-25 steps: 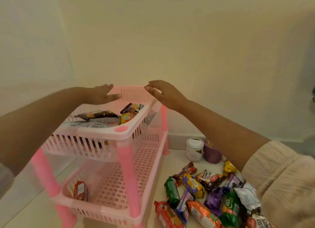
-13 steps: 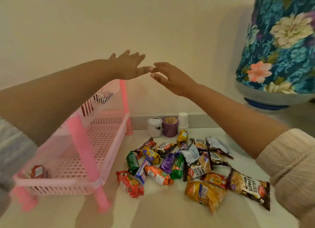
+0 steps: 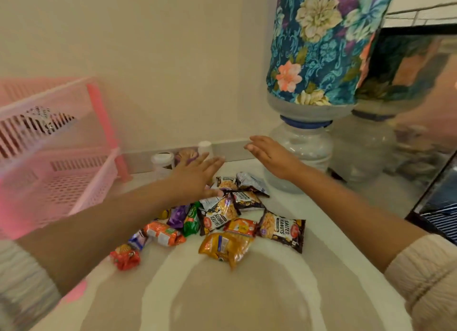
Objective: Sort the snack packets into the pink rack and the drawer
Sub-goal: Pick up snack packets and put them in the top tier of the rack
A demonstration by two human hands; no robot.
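Both hands, left hand (image 3: 195, 176) and right hand (image 3: 270, 155), hover flat-fingered, holding nothing, above the snack packets (image 3: 222, 219).

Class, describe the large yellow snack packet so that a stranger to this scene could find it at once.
Start at the pink rack on the left, then look right to the pile of snack packets on the white counter. The yellow packet lies at the pile's near edge, nearest the camera: crinkled, golden, the biggest one there.

head view, looking down, close overhead
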